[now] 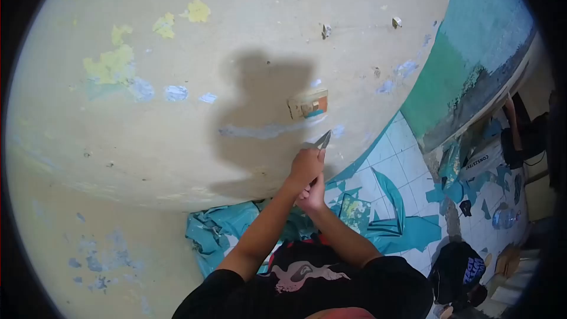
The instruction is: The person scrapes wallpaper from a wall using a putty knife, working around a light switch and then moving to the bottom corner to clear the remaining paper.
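Observation:
Both my hands are together in front of a beige wall (pixel 177 53). My left hand (pixel 307 167) is closed around a scraper (pixel 323 140), whose metal blade points up toward the wall just below an outlet box recess (pixel 308 105). Just below it, my right hand (pixel 313 194) is closed too, wrapped round the lower part of the scraper; the handle is mostly hidden by my fingers. Whether the blade touches the wall cannot be told. Pale bluish patches and a long bluish streak (pixel 260 132) mark the wall beside the recess.
Crumpled teal sheeting (pixel 215 233) lies at the wall's foot. Teal scraps (pixel 413 233) cover part of the white tiled floor (pixel 407 147). A black bag (pixel 458 272), a plastic bottle (pixel 504 217) and another person's arm (pixel 512 121) are at the right.

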Demonstrator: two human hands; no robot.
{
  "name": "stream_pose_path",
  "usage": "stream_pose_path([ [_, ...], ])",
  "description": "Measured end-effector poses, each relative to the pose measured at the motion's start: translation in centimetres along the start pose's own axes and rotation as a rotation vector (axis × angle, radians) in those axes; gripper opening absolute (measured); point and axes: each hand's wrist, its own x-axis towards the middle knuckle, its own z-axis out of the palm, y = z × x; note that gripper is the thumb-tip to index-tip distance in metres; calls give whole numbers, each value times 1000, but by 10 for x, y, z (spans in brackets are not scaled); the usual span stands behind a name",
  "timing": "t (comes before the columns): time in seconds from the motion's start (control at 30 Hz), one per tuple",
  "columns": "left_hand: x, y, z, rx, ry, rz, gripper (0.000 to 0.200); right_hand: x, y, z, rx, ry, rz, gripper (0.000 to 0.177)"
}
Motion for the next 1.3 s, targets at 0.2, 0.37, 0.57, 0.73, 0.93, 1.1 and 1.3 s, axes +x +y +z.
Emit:
stream_pose_path([
  [0.2, -6, 0, -15, 24, -42, -7, 38, 2, 19, -1, 110, 13, 19, 43],
  [0.37, 7, 4, -9, -22, -36, 80, 39, -3, 5, 14, -28, 177, -27, 43],
  [0.57, -2, 12, 1, -11, -5, 61, 39, -6, 3, 5, -29, 48, -54, 45],
  [0.73, 7, 11, 6, -96, 2, 48, 37, 5, -9, -8, -141, 97, -41, 46],
  [0.93, -8, 10, 15, -201, 12, 19, 37, -1, -7, -23, -214, -14, -132, 46],
  [1.1, -8, 16, 23, -432, 15, -77, 38, -1, -22, -32, -441, 69, -215, 44],
  [1.3, -11, 27, 27, -579, -34, -139, 40, -7, -40, -29, -548, 48, -285, 42],
])
